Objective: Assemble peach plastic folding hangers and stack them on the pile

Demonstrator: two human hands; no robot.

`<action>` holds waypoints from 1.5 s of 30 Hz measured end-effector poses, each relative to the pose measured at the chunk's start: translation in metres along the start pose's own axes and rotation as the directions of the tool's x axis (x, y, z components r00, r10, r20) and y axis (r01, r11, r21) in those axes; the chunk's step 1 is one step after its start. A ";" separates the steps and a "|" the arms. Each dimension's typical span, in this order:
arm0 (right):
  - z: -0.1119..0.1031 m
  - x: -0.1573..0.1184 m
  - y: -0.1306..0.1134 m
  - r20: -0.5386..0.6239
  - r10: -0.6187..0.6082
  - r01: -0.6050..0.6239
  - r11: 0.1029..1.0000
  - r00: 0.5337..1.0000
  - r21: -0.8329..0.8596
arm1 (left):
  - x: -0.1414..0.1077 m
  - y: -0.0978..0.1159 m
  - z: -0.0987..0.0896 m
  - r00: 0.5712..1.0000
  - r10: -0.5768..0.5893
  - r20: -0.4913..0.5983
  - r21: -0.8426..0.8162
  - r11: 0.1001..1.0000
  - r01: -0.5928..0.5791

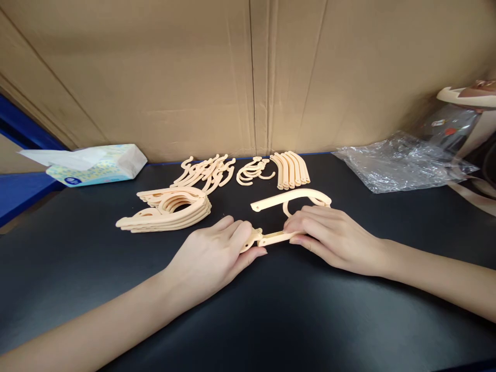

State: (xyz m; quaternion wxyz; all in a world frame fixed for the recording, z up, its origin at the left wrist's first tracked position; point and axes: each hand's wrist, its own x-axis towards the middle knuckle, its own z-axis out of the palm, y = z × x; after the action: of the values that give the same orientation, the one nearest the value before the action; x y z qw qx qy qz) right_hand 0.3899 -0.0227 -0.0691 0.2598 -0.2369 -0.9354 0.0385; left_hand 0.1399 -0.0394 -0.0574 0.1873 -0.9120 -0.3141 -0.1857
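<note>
Both hands grip one peach-coloured plastic folding hanger (277, 238) low over the black table. My left hand (217, 248) is closed around its left part, thumb underneath, near a small round joint. My right hand (335, 235) pinches the straight arm on the right between thumb and fingers. Just behind the right hand is a curved hanger arm (289, 197), its right end partly hidden by the fingers; I cannot tell whether it joins the held piece. To the left of my hands lies a stack of folded hangers (166, 221).
Along the back lie loose curved arms (211, 170), several hooks (245, 182) and a row of hanger arms (291, 170). A tissue pack (101, 166) is at back left, crumpled clear plastic (399, 163) at back right. Cardboard (174, 77) stands behind the black table (271, 320).
</note>
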 end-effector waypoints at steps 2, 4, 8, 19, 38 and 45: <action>-0.001 0.000 0.000 0.006 -0.005 0.005 1.000 1.000 0.003 | 0.001 0.001 -0.001 1.000 0.005 0.003 0.004 1.000 -0.005; -0.001 0.000 0.000 0.012 -0.007 0.007 1.000 1.000 0.003 | 0.002 0.002 -0.002 1.000 0.010 0.007 0.014 1.000 -0.011; -0.002 0.000 -0.001 0.017 -0.014 0.014 1.000 1.000 0.008 | 0.004 0.003 -0.002 1.000 0.019 0.023 0.065 0.998 -0.021; 0.000 0.000 -0.001 0.015 -0.035 0.034 0.999 0.999 0.016 | -0.003 0.002 -0.001 0.990 0.045 0.135 -0.005 0.999 -0.045; 0.000 -0.005 -0.006 0.084 0.102 -0.115 0.978 0.991 0.175 | -0.002 -0.003 -0.006 0.972 0.191 0.136 0.169 0.963 -0.212; -0.002 -0.003 -0.008 0.117 0.100 -0.124 0.969 0.988 0.216 | -0.004 -0.004 -0.005 0.964 0.233 0.127 0.205 0.945 -0.255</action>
State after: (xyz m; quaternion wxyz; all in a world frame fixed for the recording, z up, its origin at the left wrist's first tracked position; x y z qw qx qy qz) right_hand 0.3898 -0.0309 -0.0668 0.2324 -0.2563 -0.9227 0.1701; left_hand 0.1337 -0.0410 -0.0534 0.2922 -0.9258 -0.2264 -0.0787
